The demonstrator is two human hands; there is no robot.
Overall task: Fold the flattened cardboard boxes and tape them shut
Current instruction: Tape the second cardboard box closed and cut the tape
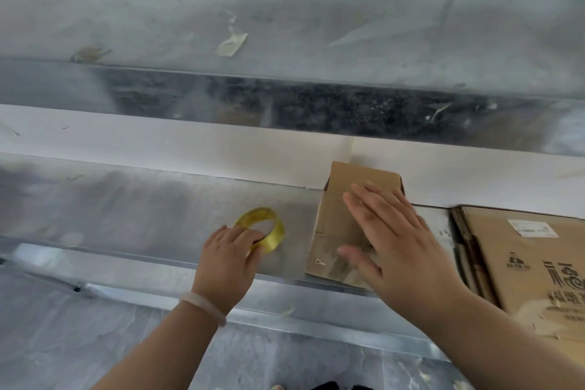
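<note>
A small brown cardboard box [335, 225] lies on the metal shelf [126, 209], its far flaps up against the white wall strip. My right hand [395, 247] lies flat on top of it with straight, spread fingers. A yellowish roll of clear tape [272, 225] stands on the shelf to the left of the box. My left hand [228, 256] grips the near side of the roll, fingers hooked through its hole. A pale bracelet sits on that wrist.
A stack of flattened cardboard boxes [522, 269] with printed marks and a white label lies at the right end of the shelf. A higher metal shelf [285, 35] with tape scraps runs overhead. The shelf's front edge [285, 323] crosses below my wrists.
</note>
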